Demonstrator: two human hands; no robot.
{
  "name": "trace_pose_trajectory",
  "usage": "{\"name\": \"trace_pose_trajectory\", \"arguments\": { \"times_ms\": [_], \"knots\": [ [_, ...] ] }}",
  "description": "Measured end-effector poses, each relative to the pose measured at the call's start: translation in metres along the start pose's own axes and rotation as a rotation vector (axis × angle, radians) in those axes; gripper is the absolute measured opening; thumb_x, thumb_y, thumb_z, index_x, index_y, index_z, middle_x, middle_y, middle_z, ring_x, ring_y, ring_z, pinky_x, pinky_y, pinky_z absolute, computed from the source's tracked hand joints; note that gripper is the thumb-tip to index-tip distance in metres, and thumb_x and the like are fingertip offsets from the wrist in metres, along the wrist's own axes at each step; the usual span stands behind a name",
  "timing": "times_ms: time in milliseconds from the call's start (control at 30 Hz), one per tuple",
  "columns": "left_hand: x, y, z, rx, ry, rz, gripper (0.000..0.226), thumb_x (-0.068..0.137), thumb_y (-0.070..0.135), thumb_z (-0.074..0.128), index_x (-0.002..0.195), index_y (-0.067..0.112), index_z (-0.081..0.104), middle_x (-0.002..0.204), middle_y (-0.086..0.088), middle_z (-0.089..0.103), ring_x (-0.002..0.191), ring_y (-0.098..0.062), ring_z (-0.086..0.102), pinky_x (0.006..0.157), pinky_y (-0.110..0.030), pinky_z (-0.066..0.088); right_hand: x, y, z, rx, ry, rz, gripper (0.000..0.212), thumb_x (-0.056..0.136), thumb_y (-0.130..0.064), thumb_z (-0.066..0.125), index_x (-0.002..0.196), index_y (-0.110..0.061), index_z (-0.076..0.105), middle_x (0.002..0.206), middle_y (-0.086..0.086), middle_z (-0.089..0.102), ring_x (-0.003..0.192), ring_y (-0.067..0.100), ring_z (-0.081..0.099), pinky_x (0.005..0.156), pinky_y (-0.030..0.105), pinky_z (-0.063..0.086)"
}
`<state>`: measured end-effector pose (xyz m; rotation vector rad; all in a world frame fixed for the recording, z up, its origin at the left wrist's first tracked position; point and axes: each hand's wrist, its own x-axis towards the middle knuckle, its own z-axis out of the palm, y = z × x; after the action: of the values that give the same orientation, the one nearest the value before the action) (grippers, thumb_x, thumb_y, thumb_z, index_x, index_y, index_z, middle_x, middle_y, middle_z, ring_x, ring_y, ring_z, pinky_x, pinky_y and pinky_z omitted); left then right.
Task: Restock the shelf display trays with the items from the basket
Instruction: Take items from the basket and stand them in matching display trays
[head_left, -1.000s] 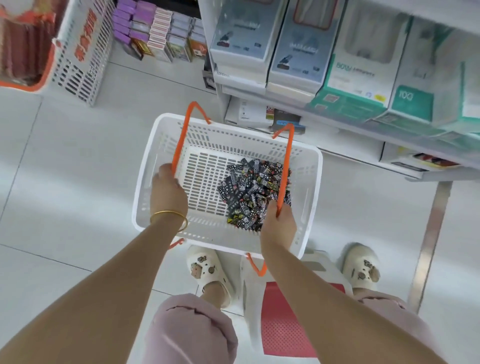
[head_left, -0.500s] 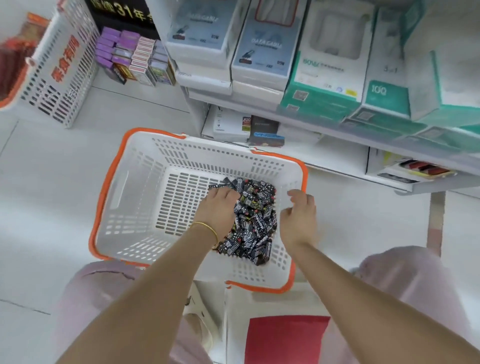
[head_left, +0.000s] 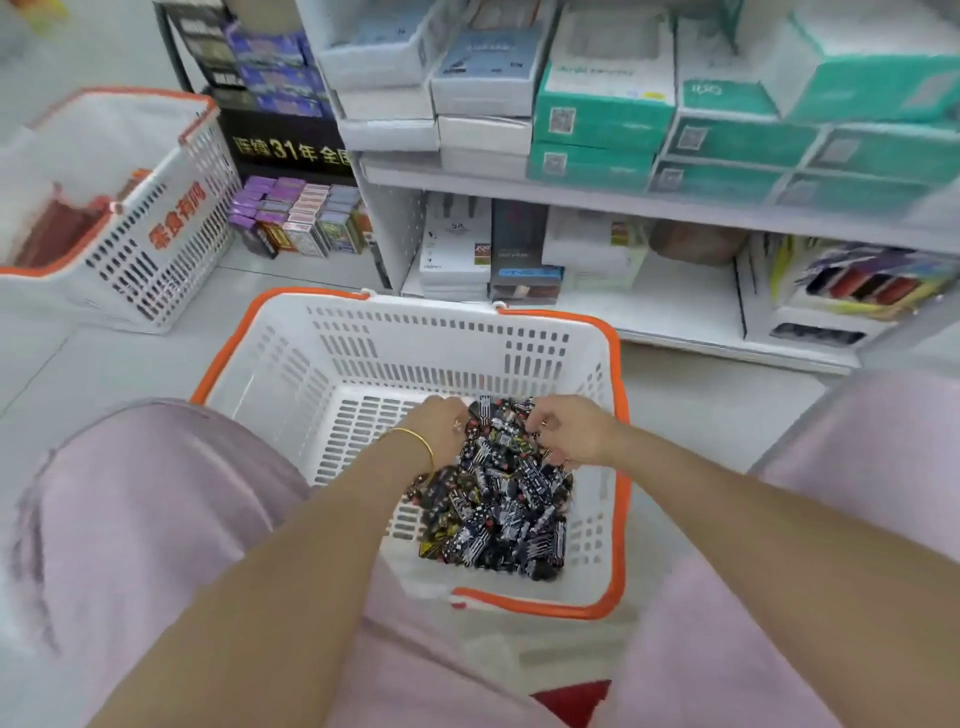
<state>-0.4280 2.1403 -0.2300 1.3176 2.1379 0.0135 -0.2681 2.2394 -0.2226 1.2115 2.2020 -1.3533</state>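
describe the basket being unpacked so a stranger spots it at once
On the floor before the white shelf sits the nearer basket. Unlike the red-lettered basket to its left, it holds a heap of small dark packets.

My bare forearms run from the bottom of the frame up to its centre, converging. My left hand (head_left: 440, 430) and right hand (head_left: 574, 431) sit knuckles-up, near each other, fingers curled down, gripping the small packets (head_left: 498, 499).
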Motion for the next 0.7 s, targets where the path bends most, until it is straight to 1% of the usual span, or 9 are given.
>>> {"name": "trace_pose_trajectory", "arguments": {
  "times_ms": [100,167,233,300,400,467,533,633,700],
  "knots": [
    [0.002,0.005,0.002,-0.075,0.069,-0.013,0.033,0.096,0.011,0.046,0.128,0.009,0.051,0.135,-0.012,0.048,0.108,-0.026,0.057,0.088,-0.029,0.044,0.000,-0.005,-0.013,0.037,0.117,0.015,0.034,0.089,0.010,0.037,0.101,-0.014,0.058,0.125,0.015,0.053,0.079,0.027,0.060,0.055,0.027,0.048],
    [0.003,0.009,0.007,-0.101,0.078,-0.041,0.035,0.096,0.010,0.047,0.130,0.008,0.048,0.133,-0.012,0.049,0.108,-0.025,0.057,0.083,-0.026,0.043,-0.005,-0.009,-0.015,0.089,0.154,0.034,0.037,0.088,0.013,0.036,0.102,-0.013,0.058,0.121,0.020,0.057,0.084,0.032,0.061,0.062,0.033,0.051],
    [0.008,0.010,0.014,-0.112,0.060,-0.055,0.036,0.094,0.007,0.047,0.131,0.006,0.046,0.131,-0.013,0.050,0.108,-0.026,0.055,0.083,-0.028,0.044,-0.006,-0.008,-0.016,0.128,0.144,0.075,0.039,0.089,0.013,0.031,0.111,-0.008,0.056,0.116,0.022,0.058,0.085,0.035,0.064,0.073,0.040,0.054],
    [0.020,0.009,0.022,-0.136,0.049,-0.065,0.039,0.092,0.006,0.048,0.132,0.005,0.045,0.130,-0.013,0.049,0.106,-0.026,0.055,0.081,-0.028,0.046,-0.002,-0.004,-0.016,0.156,0.143,0.105,0.040,0.091,0.012,0.028,0.116,-0.004,0.054,0.114,0.020,0.055,0.080,0.033,0.062,0.076,0.040,0.054],
    [0.041,0.006,0.034,-0.121,0.014,-0.076,0.048,0.091,0.013,0.055,0.136,0.006,0.040,0.136,-0.014,0.045,0.116,-0.027,0.051,0.092,-0.030,0.043,0.015,0.001,-0.014,0.231,0.177,0.139,0.035,0.091,0.011,0.032,0.110,-0.004,0.057,0.107,0.014,0.052,0.077,0.030,0.059,0.075,0.039,0.056],
    [0.057,0.005,0.042,-0.097,-0.055,-0.083,0.060,0.089,0.021,0.061,0.140,0.005,0.033,0.142,-0.014,0.038,0.127,-0.028,0.042,0.103,-0.033,0.037,0.029,0.005,-0.011,0.292,0.210,0.174,0.026,0.090,0.007,0.040,0.097,-0.008,0.059,0.103,0.016,0.057,0.073,0.028,0.058,0.075,0.042,0.057],
    [0.082,0.003,0.051,-0.082,-0.116,-0.097,0.075,0.086,0.031,0.065,0.144,0.005,0.025,0.146,-0.014,0.033,0.132,-0.027,0.036,0.107,-0.034,0.033,0.043,0.011,-0.008,0.431,0.220,0.253,0.025,0.090,0.006,0.039,0.084,-0.011,0.056,0.106,0.019,0.056,0.064,0.027,0.055,0.069,0.041,0.057],
    [0.110,0.003,0.067,-0.041,-0.190,-0.089,0.090,0.082,0.043,0.067,0.146,0.004,0.018,0.149,-0.015,0.028,0.136,-0.029,0.031,0.111,-0.037,0.030,0.050,0.018,-0.003,0.572,0.187,0.342,0.028,0.093,0.009,0.032,0.093,-0.007,0.055,0.111,0.017,0.051,0.060,0.022,0.055,0.056,0.035,0.056],
    [0.128,0.002,0.081,-0.013,-0.237,-0.094,0.099,0.080,0.048,0.068,0.147,0.003,0.011,0.151,-0.017,0.024,0.138,-0.030,0.027,0.112,-0.039,0.028,0.053,0.021,-0.003,0.656,0.156,0.382,0.028,0.094,0.009,0.031,0.104,-0.003,0.054,0.104,0.018,0.051,0.058,0.020,0.054,0.049,0.030,0.055]
  ]
}}
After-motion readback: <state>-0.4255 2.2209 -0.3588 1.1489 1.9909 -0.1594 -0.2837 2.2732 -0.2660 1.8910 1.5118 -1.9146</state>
